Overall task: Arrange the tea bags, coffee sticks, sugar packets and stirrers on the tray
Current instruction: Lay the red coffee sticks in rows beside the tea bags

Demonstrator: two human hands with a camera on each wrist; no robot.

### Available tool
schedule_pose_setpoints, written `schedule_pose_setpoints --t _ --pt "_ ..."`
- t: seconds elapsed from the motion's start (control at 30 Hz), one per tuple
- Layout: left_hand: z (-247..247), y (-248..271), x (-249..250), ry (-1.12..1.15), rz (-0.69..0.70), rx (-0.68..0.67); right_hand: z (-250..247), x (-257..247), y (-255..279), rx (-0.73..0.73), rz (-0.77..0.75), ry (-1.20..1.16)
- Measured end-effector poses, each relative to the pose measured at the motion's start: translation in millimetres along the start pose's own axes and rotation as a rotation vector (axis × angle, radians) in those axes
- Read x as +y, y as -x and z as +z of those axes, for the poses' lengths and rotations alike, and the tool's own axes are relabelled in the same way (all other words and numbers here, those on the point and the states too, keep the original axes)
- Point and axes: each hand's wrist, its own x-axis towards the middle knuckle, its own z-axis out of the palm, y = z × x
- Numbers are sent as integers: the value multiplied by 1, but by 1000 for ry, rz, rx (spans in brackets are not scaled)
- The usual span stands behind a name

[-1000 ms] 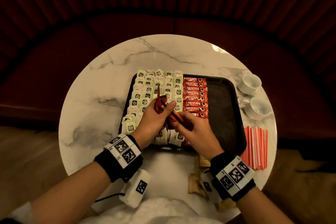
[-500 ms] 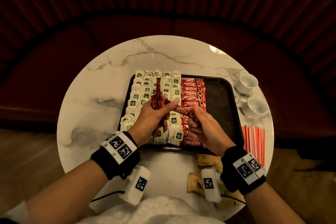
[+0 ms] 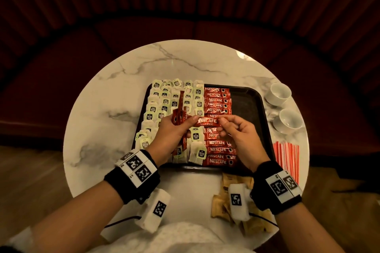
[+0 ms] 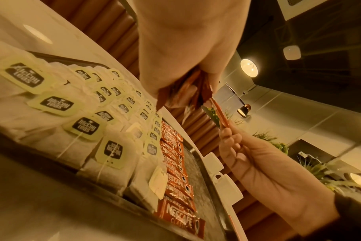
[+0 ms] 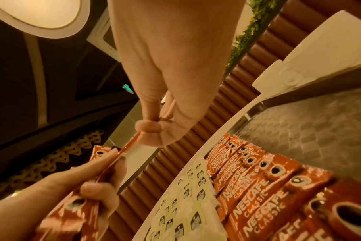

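A black tray (image 3: 249, 109) on the round marble table holds rows of tea bags (image 3: 164, 100) on its left part and a column of red coffee sticks (image 3: 218, 104) down its middle. My left hand (image 3: 174, 127) grips a bunch of coffee sticks (image 3: 178, 115) above the tea bags. My right hand (image 3: 236, 131) pinches the right end of one coffee stick (image 3: 207, 121) that lies crosswise, its left end under my left thumb. In the right wrist view the pinched coffee stick (image 5: 128, 145) runs from my right fingers to the left hand. Brown sugar packets (image 3: 224, 201) and red-striped stirrers (image 3: 286, 158) lie off the tray.
Two white cups (image 3: 279, 93) (image 3: 289, 121) stand on the table right of the tray. The tray's right third (image 3: 246, 100) is bare. The sugar packets lie at the table's near edge under my right wrist. A dark red curved bench surrounds the table.
Both hands have risen slightly over the tray. My right hand has drawn one coffee stick rightwards out of the bunch in my left hand, turning it crosswise above the column.
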Motion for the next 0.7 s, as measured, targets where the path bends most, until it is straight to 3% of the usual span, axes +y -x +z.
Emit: schedule_pose_setpoints --t 0.27,0.47,0.7 --pt "-9 -4 -19 -164 -185 -83 -51 21 -46 333 42 218" --pt "-7 -1 -22 -156 -221 -164 -63 41 -84 272 172 462" --pt "-11 -2 -23 -119 -242 -137 -51 40 -97 307 179 714"
